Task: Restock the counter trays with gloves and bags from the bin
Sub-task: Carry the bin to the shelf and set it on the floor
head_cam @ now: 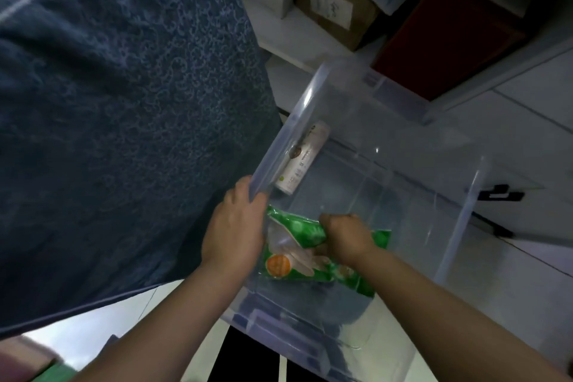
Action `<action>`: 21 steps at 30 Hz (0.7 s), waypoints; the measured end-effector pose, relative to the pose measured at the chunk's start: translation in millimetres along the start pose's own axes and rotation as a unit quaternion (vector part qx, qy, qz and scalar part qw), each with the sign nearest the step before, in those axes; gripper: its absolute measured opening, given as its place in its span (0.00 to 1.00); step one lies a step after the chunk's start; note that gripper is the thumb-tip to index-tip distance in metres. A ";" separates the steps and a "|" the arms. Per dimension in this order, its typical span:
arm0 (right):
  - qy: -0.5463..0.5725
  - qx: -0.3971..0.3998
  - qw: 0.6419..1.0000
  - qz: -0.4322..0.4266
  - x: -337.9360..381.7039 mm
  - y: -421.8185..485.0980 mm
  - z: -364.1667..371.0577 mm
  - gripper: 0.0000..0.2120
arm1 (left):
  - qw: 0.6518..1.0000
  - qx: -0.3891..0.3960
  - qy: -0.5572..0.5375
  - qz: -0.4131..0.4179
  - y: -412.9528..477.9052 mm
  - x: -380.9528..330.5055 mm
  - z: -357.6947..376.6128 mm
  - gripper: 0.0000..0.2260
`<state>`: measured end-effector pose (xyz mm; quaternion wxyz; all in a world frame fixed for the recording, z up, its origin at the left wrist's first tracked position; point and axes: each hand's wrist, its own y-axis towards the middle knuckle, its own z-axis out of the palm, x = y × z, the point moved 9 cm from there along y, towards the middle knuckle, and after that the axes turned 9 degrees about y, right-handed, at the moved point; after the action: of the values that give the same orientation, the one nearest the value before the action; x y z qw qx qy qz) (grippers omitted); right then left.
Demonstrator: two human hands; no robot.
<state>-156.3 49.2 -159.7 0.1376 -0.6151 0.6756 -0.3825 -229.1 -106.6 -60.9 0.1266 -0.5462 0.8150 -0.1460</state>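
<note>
Head view, looking steeply down. Clear plastic bin (366, 121) fills centre-right of frame, its walls see-through with pale tiled floor showing beneath.

Left hand (232, 226) on the bin's near-left rim: fingers curled over the edge and clamped on it, thumb side outside the wall.

Right hand (347, 236) reaches down inside the bin, fingers folded shut around the upper edge of a green glove packet (297, 254). Packet is crumpled where gripped; it has a clear window showing pale gloves and an orange round label near its lower left corner. It sits low in the bin's near end, close to the left hand; cannot tell whether it touches the bin floor.

White bag roll (305, 158) lies inside the bin against the left wall, farther in than the packet and apart from it. Printing on its label is too blurred to read.

Large blue patterned cloth (124, 102) covers the left half of frame, just beside the bin. Cardboard box (331, 0) and a dark red box (446, 40) stand on shelving beyond the bin.
</note>
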 end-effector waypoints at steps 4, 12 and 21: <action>0.119 0.035 0.989 0.084 -12.9 -1.5 32.5 0.28 | 1.000 -0.009 0.025 0.006 -0.9 -2.1 1.9 0.14; 0.147 -0.228 0.958 0.088 -22.1 -88.4 -31.1 0.14 | 0.999 -0.026 0.018 0.019 -6.3 -8.0 -8.9 0.14; 0.196 -0.358 0.853 0.325 -78.3 -204.6 -44.3 0.25 | 0.998 -0.002 0.044 0.037 -11.7 -14.6 -13.9 0.39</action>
<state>-20.8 148.0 -11.9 -0.1110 -0.2800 0.9400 -0.1600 -218.7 -95.9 -43.0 0.0951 -0.5093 0.8396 -0.1635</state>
